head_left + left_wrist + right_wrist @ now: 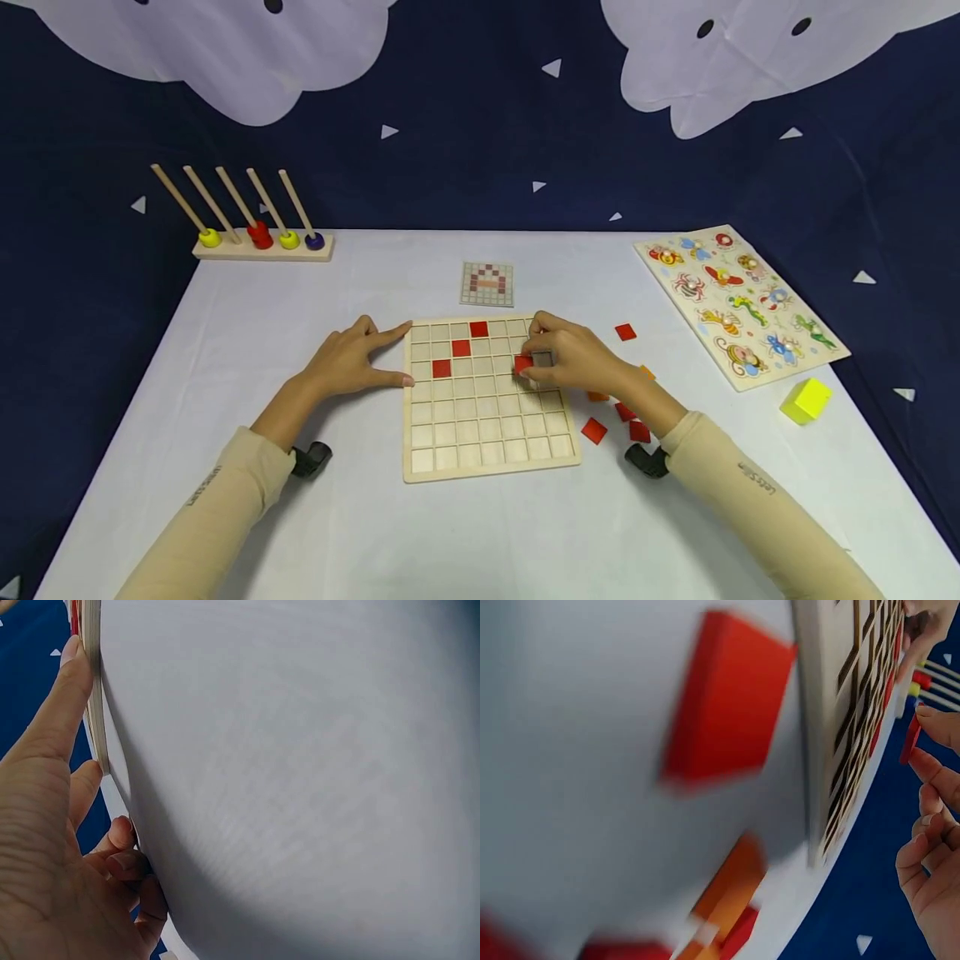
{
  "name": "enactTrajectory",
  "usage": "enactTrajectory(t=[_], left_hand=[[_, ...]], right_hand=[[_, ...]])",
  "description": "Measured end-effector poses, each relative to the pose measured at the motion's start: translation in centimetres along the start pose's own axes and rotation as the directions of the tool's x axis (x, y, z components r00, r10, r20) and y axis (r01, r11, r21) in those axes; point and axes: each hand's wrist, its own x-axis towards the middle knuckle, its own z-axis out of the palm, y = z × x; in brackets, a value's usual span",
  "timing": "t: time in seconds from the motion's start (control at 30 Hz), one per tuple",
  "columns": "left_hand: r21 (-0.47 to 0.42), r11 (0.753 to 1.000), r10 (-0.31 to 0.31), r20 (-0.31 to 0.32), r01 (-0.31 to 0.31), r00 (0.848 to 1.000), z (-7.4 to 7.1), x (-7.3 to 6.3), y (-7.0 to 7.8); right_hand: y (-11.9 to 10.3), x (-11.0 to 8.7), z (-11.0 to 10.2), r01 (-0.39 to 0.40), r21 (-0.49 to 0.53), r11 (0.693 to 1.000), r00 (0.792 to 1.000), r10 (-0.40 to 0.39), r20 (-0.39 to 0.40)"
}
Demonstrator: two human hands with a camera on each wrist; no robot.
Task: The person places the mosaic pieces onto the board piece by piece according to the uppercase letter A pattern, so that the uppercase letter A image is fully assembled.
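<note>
A wooden grid board [489, 473] lies on the white table, with red square tiles [461, 348] in several of its cells, set on a slant. My left hand [347, 360] touches the board's left edge with thumb and index finger spread; the left wrist view shows its fingers [60, 705] against the rim. Over the right part of the board, my right hand [573, 354] pinches another red tile [522, 364] between thumb and fingers. In the right wrist view that tile [911, 739] is held on edge, apart from the board.
Loose red tiles [594, 431] and orange tiles lie right of the board, some under the right forearm. A small pattern card [487, 284] lies behind the board. Further off are a peg stacker [262, 255], an insect puzzle board [738, 308] and a yellow block [806, 401].
</note>
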Motion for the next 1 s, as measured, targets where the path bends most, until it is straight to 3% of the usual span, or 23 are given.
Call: enactTrajectory(t=[0.57, 0.87, 1.0], left_hand=[[0.004, 1.0, 0.001, 0.004, -0.001, 1.0, -0.1, 0.0, 0.0], [0.001, 1.0, 0.016, 0.007, -0.016, 1.0, -0.1, 0.0, -0.1], [-0.003, 1.0, 0.017, 0.004, -0.017, 1.0, -0.2, 0.0, -0.1]], right_hand=[[-4.3, 5.3, 2.4, 0.076, 0.015, 0.997, 0.992, -0.078, 0.098], [-5.9, 6.5, 3.8, 0.098, 0.036, 0.995, 0.98, -0.102, 0.171], [-6.4, 6.8, 4.6, 0.114, -0.007, 0.993, 0.974, -0.11, 0.196]])
